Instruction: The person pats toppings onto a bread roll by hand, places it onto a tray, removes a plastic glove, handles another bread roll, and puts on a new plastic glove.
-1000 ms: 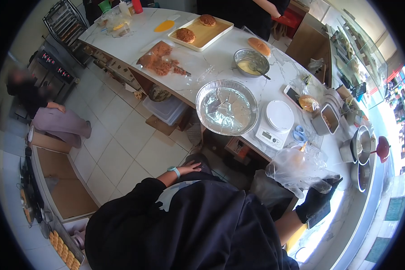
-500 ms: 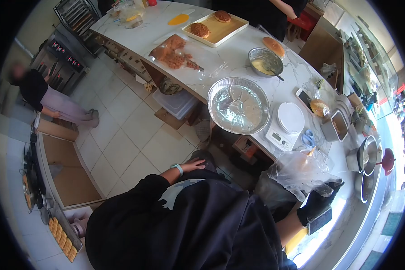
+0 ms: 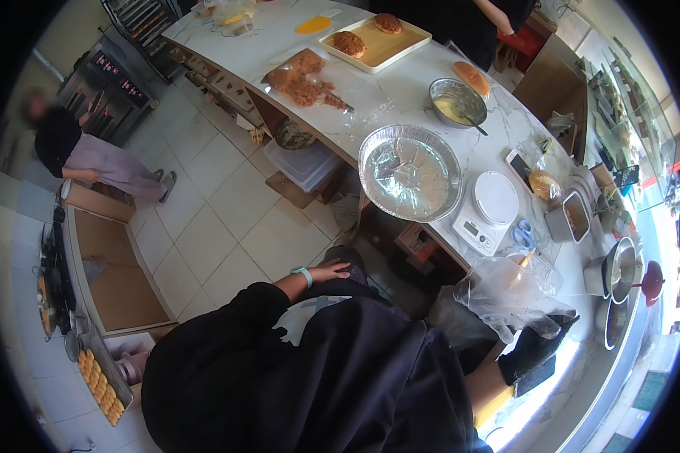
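Note:
My left hand [image 3: 329, 270] lies flat on my knee, fingers stretched out, holding nothing; a light-coloured band is on the wrist. My right hand [image 3: 530, 352], in black, is beside the counter edge at the lower right. Clear plastic gloves or bags [image 3: 510, 291] partly cover it, so its fingers cannot be made out. Under its wrist is a dark flat object [image 3: 535, 375] whose kind I cannot tell. Near the plastic are blue-handled scissors [image 3: 523, 235] and a white kitchen scale [image 3: 479, 230]. A round foil pan [image 3: 375, 200] stands left of the scale.
On the counter are a metal bowl of yellow mixture [image 3: 453, 106], a tray [image 3: 389, 57] with two topped buns, a bag of reddish-brown crumbs [image 3: 302, 79], a phone [image 3: 519, 162] and a loaf tin [image 3: 569, 219]. A person [image 3: 91, 151] stands left by the ovens; another is behind the counter.
The view has shifted slightly, so the counter sits a little further right and higher. My left hand stays on the knee; my right hand stays by the plastic. The person on the left has shifted slightly.

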`<state>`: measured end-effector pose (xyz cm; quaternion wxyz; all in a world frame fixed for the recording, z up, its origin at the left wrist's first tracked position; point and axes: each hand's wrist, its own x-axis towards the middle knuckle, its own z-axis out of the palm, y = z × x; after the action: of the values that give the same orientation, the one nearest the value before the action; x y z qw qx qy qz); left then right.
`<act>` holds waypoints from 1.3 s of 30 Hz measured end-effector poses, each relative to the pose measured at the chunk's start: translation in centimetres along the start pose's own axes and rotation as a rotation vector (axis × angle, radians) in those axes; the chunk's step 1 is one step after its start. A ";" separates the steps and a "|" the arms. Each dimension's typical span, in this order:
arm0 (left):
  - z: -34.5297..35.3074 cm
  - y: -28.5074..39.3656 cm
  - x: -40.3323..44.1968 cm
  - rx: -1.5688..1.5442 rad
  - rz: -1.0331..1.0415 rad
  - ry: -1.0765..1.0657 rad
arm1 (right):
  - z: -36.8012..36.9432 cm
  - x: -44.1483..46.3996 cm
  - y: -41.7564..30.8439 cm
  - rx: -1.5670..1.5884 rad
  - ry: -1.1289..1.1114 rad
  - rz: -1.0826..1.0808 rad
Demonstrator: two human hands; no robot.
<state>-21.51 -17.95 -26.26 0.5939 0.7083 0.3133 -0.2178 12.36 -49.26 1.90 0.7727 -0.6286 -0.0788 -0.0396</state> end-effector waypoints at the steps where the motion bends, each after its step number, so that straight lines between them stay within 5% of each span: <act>1: 0.0 0.0 0.1 0.004 -0.004 -0.002 | -0.4 0.1 0.1 0.051 -0.003 0.014; 9: 0.2 -0.3 1.2 0.116 -0.043 -0.012 | -1.7 -0.3 0.4 0.317 0.059 0.009; 14: 0.9 -3.6 3.5 -0.013 0.035 -0.033 | -1.2 -0.5 0.4 -0.148 -0.004 -0.162; 18: -1.1 2.2 0.2 0.328 -0.256 0.027 | 0.2 -0.5 0.0 -0.699 -0.041 -0.387; 24: -1.2 0.8 -1.2 0.191 -0.139 0.108 | 1.5 0.1 1.3 -0.428 -0.052 -0.330; 27: -0.7 1.1 -0.9 0.313 -0.177 0.168 | 2.4 1.1 2.3 -0.544 -0.111 -0.577; 29: -1.1 3.0 -0.8 0.492 -0.129 0.077 | 3.8 1.1 2.0 -0.306 -0.153 -0.453; 30: -1.3 4.6 -1.1 0.581 -0.102 0.023 | 5.1 0.9 1.6 -0.014 -0.155 -0.185; 31: -1.8 9.1 -3.4 0.544 -0.027 -0.035 | 5.6 1.9 1.4 0.759 -0.521 0.204; 32: -1.7 10.1 -2.9 0.399 0.122 -0.049 | 6.1 2.9 1.4 1.381 -0.593 0.843; 33: -1.8 11.3 -2.2 0.206 0.303 -0.129 | 6.5 2.7 2.6 1.156 -0.632 0.643; 35: -1.4 16.1 -3.7 -0.237 0.342 -0.174 | 7.1 2.7 5.5 0.641 -0.611 0.279; 37: -1.2 20.2 -5.0 -0.541 0.430 -0.254 | 10.5 -0.9 2.2 0.053 -0.584 -0.245; 39: -0.9 22.2 -5.4 -0.701 0.463 -0.251 | 13.8 -3.4 -0.5 -0.183 -0.547 -0.539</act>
<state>-9.76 -20.26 -6.77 0.8650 0.4835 0.1267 -0.0440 7.93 -35.97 4.48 0.6259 -0.6388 -0.4404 -0.0790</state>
